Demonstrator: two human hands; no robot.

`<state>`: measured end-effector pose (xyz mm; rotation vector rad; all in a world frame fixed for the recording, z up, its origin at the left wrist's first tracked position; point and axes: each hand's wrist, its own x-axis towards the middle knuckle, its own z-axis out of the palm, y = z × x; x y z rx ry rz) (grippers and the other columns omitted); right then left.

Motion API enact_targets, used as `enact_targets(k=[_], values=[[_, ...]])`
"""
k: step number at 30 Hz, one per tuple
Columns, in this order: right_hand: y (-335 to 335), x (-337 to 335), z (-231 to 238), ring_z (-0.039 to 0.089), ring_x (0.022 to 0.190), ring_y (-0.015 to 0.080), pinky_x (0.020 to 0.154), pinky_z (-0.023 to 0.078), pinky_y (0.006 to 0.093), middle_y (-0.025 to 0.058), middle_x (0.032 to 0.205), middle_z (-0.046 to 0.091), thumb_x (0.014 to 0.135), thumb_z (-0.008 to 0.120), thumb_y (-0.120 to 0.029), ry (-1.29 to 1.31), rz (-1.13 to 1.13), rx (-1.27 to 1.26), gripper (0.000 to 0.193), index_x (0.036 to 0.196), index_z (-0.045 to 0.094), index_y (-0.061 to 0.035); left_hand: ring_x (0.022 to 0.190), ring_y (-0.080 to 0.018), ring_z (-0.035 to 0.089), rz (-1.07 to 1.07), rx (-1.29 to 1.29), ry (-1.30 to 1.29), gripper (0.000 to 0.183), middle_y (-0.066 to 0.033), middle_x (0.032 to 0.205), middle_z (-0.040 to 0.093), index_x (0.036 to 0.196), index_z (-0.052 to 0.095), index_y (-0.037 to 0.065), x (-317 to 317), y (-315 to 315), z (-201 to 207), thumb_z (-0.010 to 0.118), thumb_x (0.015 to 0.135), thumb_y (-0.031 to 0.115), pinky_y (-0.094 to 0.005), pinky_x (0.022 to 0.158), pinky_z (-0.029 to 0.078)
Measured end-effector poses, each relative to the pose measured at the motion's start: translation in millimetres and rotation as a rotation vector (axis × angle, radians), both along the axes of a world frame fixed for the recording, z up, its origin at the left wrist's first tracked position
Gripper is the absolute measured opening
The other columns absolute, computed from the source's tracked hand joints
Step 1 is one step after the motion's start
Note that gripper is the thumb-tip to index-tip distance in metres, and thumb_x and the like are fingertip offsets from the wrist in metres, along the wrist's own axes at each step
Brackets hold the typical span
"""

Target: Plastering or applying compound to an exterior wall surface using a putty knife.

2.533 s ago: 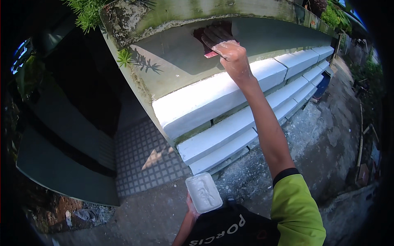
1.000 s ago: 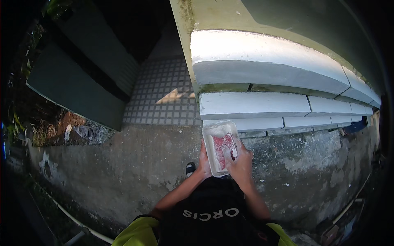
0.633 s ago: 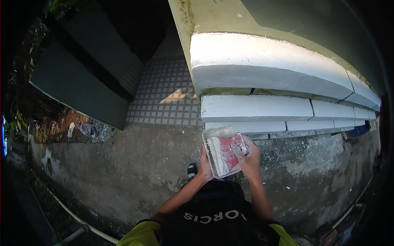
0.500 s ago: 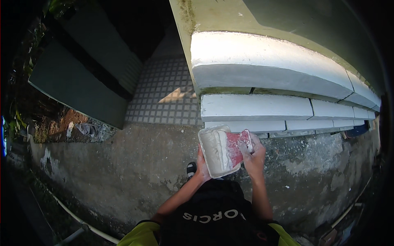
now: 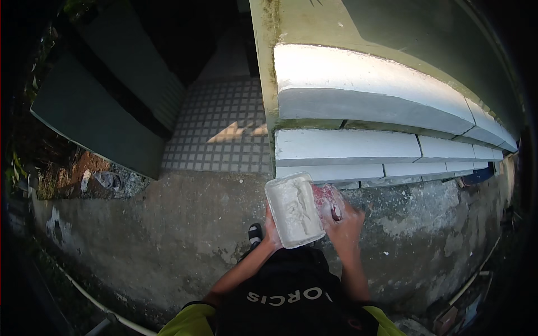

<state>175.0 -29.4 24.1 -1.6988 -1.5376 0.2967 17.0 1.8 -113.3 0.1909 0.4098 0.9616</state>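
Note:
A white rectangular tub [image 5: 323, 232] holds thick white putty [image 5: 294, 204] with a groove and ridges across its surface. My left hand [image 5: 272, 231] grips the tub along its left side, most of the fingers hidden beneath it. At the tub's right edge, my right hand [image 5: 346, 222] is closed on a red putty spreader [image 5: 324, 197] smeared with white. The spreader's working edge is hidden from view by the tub rim and the putty. White residue coats the fingers of my right hand.
White-coated ledges [image 5: 347, 144] run in steps along the wall on the right. A tiled floor [image 5: 218, 140] lies ahead beside a dark panel [image 5: 101, 117]. Stained concrete [image 5: 185, 224] spreads around my sandalled foot [image 5: 255, 233]. A pale pipe [image 5: 95, 298] curves at lower left.
The red spreader has drawn back from over the putty to the tub's right edge, and my right hand has turned with it. The putty surface now shows a rough groove.

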Motion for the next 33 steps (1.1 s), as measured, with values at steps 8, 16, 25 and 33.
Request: enact_targets(k=[8,16,25,33], values=[[5.7,-25.2,-8.3,0.067,0.069,0.0342,0.060,0.054,0.0369,0.0192,0.083,0.067,0.072,0.069,-0.004,-0.015,0.031,0.075,0.040,0.111,0.064,0.0023,0.125,-0.0306,0.049,-0.026,-0.007,0.064,0.082,-0.0138,0.141,0.045,0.145,0.032,0.008,-3.9,2.8,2.4,0.028,0.091,0.070,-0.0468,0.106,0.039],[9.5,-35.7,-10.2,0.068,0.068,0.0318,0.064,0.053,0.0348,0.0173,0.087,0.070,0.066,0.073,-0.007,0.138,-0.050,0.029,0.046,0.110,0.066,0.0004,0.121,-0.0266,0.052,-0.051,-0.018,0.037,0.074,-0.0116,0.135,0.051,0.142,0.037,0.009,-18.7,11.3,5.8,0.026,0.095,0.065,-0.0427,0.105,0.041],[15.7,-39.0,4.4,0.069,0.077,0.0313,0.077,0.051,0.0367,0.0175,0.091,0.070,0.066,0.072,-0.007,-0.093,-0.032,0.030,0.044,0.109,0.067,0.0001,0.126,-0.0308,0.048,-0.073,0.007,0.048,0.082,-0.0144,0.141,0.044,0.146,0.030,0.008,-29.3,23.7,7.7,0.024,0.092,0.069,-0.0478,0.108,0.038],[26.9,-42.1,0.8,0.068,0.077,0.0339,0.071,0.053,0.0354,0.0202,0.092,0.069,0.069,0.070,-0.005,-0.018,0.000,0.043,0.042,0.110,0.066,0.0008,0.124,-0.0302,0.051,-0.061,0.013,-0.034,0.077,-0.0147,0.139,0.047,0.144,0.033,0.008,-36.6,26.5,7.7,0.026,0.094,0.066,-0.0463,0.106,0.040]])
